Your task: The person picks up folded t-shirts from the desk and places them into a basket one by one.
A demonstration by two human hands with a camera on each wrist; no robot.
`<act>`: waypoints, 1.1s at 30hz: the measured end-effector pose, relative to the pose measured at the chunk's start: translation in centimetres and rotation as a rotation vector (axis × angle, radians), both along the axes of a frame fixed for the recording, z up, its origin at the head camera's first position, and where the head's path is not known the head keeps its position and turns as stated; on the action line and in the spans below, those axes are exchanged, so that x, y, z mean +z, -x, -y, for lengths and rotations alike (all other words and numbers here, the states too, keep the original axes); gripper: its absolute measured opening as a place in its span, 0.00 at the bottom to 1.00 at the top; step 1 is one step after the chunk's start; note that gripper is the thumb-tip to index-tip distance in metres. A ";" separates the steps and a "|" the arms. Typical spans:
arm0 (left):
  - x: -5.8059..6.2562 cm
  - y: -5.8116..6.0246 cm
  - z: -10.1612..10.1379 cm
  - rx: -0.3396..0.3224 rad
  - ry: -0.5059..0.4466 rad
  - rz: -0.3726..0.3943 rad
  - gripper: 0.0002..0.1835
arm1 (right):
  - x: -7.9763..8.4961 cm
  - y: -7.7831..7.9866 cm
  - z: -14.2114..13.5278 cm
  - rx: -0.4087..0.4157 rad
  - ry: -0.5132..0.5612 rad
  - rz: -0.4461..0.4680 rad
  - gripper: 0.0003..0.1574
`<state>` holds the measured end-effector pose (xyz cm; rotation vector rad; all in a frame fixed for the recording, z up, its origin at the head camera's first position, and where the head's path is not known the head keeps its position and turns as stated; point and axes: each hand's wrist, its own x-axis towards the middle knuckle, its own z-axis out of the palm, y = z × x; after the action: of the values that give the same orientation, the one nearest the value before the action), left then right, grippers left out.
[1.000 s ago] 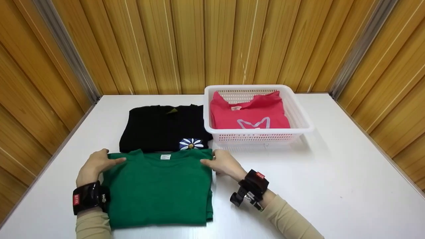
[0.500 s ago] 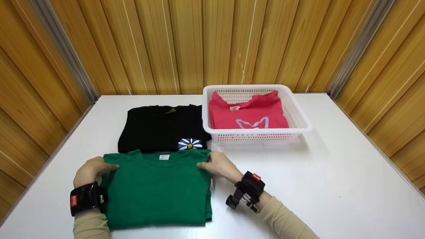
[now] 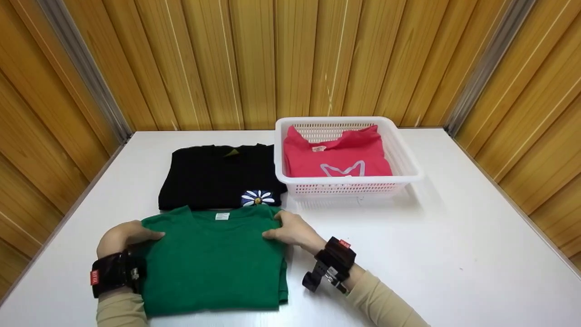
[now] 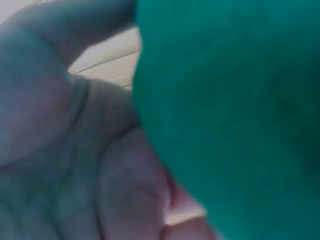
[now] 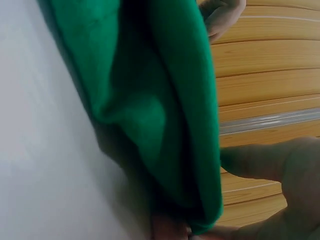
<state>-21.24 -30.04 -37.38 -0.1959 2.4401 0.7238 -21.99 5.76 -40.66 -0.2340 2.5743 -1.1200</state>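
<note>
A folded green T-shirt (image 3: 213, 268) lies at the front left of the table, its white neck label facing up. My left hand (image 3: 122, 237) grips its upper left corner, thumb on top and fingers tucked beneath. At the upper right corner, my right hand (image 3: 292, 230) pinches the cloth the same way. The right wrist view shows the layered side folds of the green T-shirt (image 5: 185, 100) between thumb and fingers. In the left wrist view the cloth hides the left fingertips. Just behind lies a folded black garment (image 3: 213, 177) with a daisy patch.
A white plastic basket (image 3: 411, 170) stands at the back, right of the black garment. Inside it is a folded pink garment (image 3: 336, 156) with a grey outline print. The white table (image 3: 454, 245) meets wood-look panel walls (image 3: 254, 63) at the back and sides.
Both hands have drawn slightly toward the table's front, and the thumbs have come a little closer together. The green T-shirt's upper corners have pulled in, away from the black garment's left side.
</note>
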 end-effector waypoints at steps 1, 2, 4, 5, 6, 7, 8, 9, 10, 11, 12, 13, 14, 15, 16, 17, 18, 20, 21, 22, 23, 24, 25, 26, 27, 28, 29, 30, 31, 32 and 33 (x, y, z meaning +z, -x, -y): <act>0.0 0.0 0.0 -0.002 -0.014 0.002 0.42 | 0.0 -0.1 0.1 0.001 0.008 -0.003 0.37; 0.0 -0.1 0.0 -0.003 -0.024 -0.001 0.41 | 0.0 -0.2 0.2 0.000 0.021 -0.004 0.37; 0.1 -0.2 -0.1 -0.003 -0.047 -0.010 0.39 | -0.1 -0.3 0.4 -0.002 0.048 -0.013 0.37; 0.2 -0.2 -0.1 -0.004 -0.055 -0.014 0.39 | -0.1 -0.4 0.5 -0.002 0.059 -0.019 0.36; 0.2 -0.3 -0.1 -0.003 -0.066 -0.017 0.39 | -0.1 -0.5 0.6 -0.001 0.068 -0.026 0.36; 0.3 -0.4 -0.1 -0.003 -0.069 -0.025 0.39 | -0.2 -0.6 0.7 -0.001 0.075 -0.027 0.35; 0.4 -0.4 -0.2 -0.003 -0.082 -0.028 0.39 | -0.3 -0.6 0.8 -0.001 0.078 -0.028 0.35; 0.4 -0.5 -0.2 -0.004 -0.092 -0.026 0.40 | -0.4 -0.7 0.9 -0.002 0.078 -0.030 0.34; 0.5 -0.5 -0.3 -0.001 -0.106 -0.021 0.42 | -0.4 -0.7 0.9 -0.005 0.079 -0.033 0.34; 0.6 -0.5 -0.3 0.001 -0.116 -0.017 0.43 | -0.5 -0.6 1.0 -0.007 0.080 -0.037 0.34; 0.6 -0.5 -0.4 0.004 -0.126 -0.013 0.44 | -0.6 -0.6 1.0 -0.012 0.083 -0.039 0.34; 0.6 -0.4 -0.4 0.006 -0.134 -0.011 0.45 | -0.6 -0.6 1.0 -0.016 0.088 -0.040 0.34; 0.7 -0.4 -0.5 0.003 -0.139 -0.007 0.46 | -0.7 -0.6 1.0 -0.020 0.097 -0.043 0.34; 0.7 -0.3 -0.6 0.000 -0.137 -0.007 0.46 | -0.7 -0.6 1.0 -0.024 0.109 -0.045 0.34; 0.6 -0.2 -0.6 -0.002 -0.135 -0.009 0.46 | -0.8 -0.5 1.0 -0.027 0.121 -0.048 0.35; 0.6 -0.2 -0.7 -0.006 -0.131 -0.013 0.46 | -0.9 -0.5 1.0 -0.030 0.135 -0.047 0.35; 0.6 -0.1 -0.7 -0.012 -0.128 -0.016 0.45 | -0.9 -0.6 0.9 -0.034 0.148 -0.042 0.35; 0.5 -0.1 -0.8 -0.018 -0.117 -0.030 0.44 | -0.9 -0.6 1.0 -0.036 0.172 -0.040 0.36; 0.5 -0.1 -0.8 -0.018 -0.117 -0.038 0.43 | -1.0 -0.6 1.0 -0.037 0.182 -0.041 0.36; 0.5 -0.1 -0.9 -0.019 -0.119 -0.045 0.43 | -1.0 -0.6 1.0 -0.036 0.190 -0.045 0.36; 0.5 -0.1 -0.9 -0.018 -0.123 -0.053 0.41 | -1.0 -0.7 0.9 -0.034 0.200 -0.046 0.36; 0.5 -0.1 -1.0 -0.018 -0.128 -0.060 0.41 | -1.0 -0.7 0.8 -0.031 0.207 -0.048 0.36; 0.5 -0.1 -1.0 -0.021 -0.132 -0.067 0.40 | -1.0 -0.8 0.7 -0.025 0.210 -0.053 0.36; 0.5 -0.1 -1.1 -0.025 -0.141 -0.071 0.39 | -1.1 -0.8 0.6 -0.022 0.214 -0.057 0.36; 0.4 -0.1 -1.2 -0.030 -0.153 -0.070 0.39 | -1.2 -0.8 0.4 -0.021 0.215 -0.057 0.36; 0.4 0.0 -1.4 -0.034 -0.159 -0.070 0.39 | -1.3 -0.8 0.2 -0.019 0.215 -0.061 0.36; 0.4 0.0 -1.5 -0.044 -0.160 -0.071 0.40 | -1.4 -0.8 -0.1 -0.020 0.217 -0.061 0.36; 0.4 0.0 -1.7 -0.054 -0.162 -0.072 0.40 | -1.4 -0.8 -0.5 -0.022 0.217 -0.062 0.36; 0.5 0.0 -2.0 -0.065 -0.165 -0.072 0.39 | -1.4 -0.8 -0.8 -0.024 0.217 -0.064 0.36; 0.5 0.0 -2.2 -0.074 -0.166 -0.075 0.38 | -1.5 -0.8 -1.2 -0.027 0.217 -0.068 0.36; 0.6 0.1 -2.5 -0.082 -0.163 -0.080 0.36 | -1.5 -0.8 -1.6 -0.029 0.214 -0.073 0.36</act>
<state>-21.32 -27.52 -36.81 -0.0032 2.4334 0.9050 -21.17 7.39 -42.20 -0.2925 2.5260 -1.4242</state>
